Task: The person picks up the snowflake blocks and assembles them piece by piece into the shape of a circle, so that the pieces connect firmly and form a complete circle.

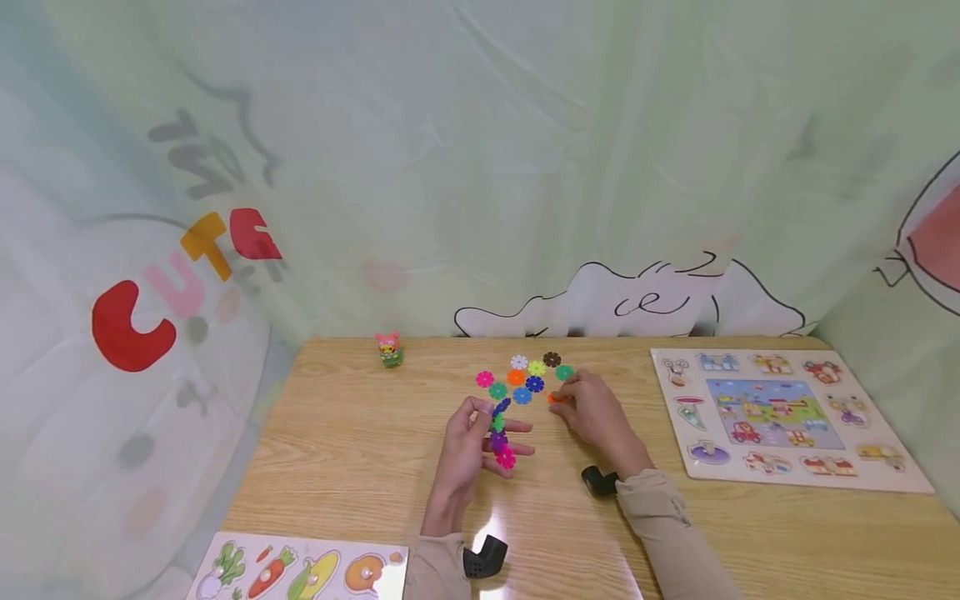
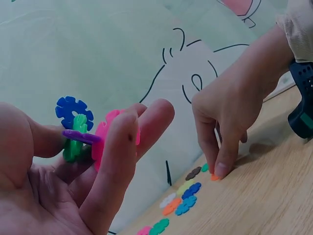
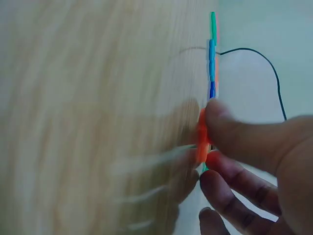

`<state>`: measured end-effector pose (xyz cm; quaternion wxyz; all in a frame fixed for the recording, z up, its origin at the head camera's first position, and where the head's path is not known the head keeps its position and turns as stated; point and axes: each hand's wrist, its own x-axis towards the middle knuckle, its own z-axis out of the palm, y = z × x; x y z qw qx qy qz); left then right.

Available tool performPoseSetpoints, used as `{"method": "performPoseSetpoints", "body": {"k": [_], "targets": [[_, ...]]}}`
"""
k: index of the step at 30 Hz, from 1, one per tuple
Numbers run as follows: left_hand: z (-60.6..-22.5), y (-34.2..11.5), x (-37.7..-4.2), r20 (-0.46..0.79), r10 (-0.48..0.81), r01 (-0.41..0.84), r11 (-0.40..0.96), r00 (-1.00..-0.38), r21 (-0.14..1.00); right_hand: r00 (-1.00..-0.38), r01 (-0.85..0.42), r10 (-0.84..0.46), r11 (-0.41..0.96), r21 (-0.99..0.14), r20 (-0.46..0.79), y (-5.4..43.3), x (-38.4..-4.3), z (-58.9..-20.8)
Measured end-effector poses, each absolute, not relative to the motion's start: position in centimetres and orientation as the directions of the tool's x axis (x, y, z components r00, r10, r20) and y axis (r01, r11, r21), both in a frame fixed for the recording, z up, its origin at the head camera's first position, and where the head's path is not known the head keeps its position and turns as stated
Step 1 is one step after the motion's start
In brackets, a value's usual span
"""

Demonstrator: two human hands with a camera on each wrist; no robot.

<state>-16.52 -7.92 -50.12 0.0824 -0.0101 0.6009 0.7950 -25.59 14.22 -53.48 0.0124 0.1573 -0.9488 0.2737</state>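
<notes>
Table (image 1: 337,433) was wood, printed curtain (image 1: 450,167) behind. Left hand (image 1: 465,442) held a disc chain (image 1: 498,439), near side of loose discs (image 1: 516,377); right hand (image 1: 597,417) pinched an orange disc (image 1: 554,398) at the table, to their right. Only head view showed puzzle board (image 1: 745,367), right; left-wrist caught the chain's purple disc (image 2: 80,137) edge-on.

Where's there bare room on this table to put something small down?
A broad bare patch of table lies left of the left hand, between the toy figure and the vegetable puzzle. Another runs between the right hand and the picture board. It's crowded beyond the left hand, where loose discs cluster close to the right hand.
</notes>
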Motion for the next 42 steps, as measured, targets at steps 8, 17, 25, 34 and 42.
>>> {"method": "performPoseSetpoints", "body": {"k": [8, 17, 25, 34, 42], "targets": [[-49.9, -7.5, -16.5, -0.049, 0.077, -0.069, -0.278, -0.996, 0.958, -0.977, -0.174, -0.214, 0.790, -0.588, 0.002, 14.3, -25.9, -53.4], [-50.1, -7.1, -16.3, 0.004, 0.014, -0.001, -0.323, -1.000, 0.946, -0.961, -0.148, -0.265, 0.730, -0.667, -0.077, 15.6, -26.4, -53.3], [-50.1, -6.8, -16.2, 0.028, -0.003, 0.028, -0.341, -1.000, 0.940, -0.958, -0.255, -0.266, 0.616, -0.745, 0.108, 15.9, -25.8, -51.1], [-49.3, -6.5, -15.9, 0.123, 0.022, 0.111, -0.298, -0.992, 0.948, -0.914, -0.338, -0.322, 0.274, -0.900, 0.245, 12.8, -22.5, -46.3], [-48.7, -6.5, -15.6, 0.167, 0.019, 0.157, -0.245, -0.986, 0.957, -0.872, -0.435, -0.348, 0.226, -0.872, 0.345, 12.2, -21.4, -45.4]]}}
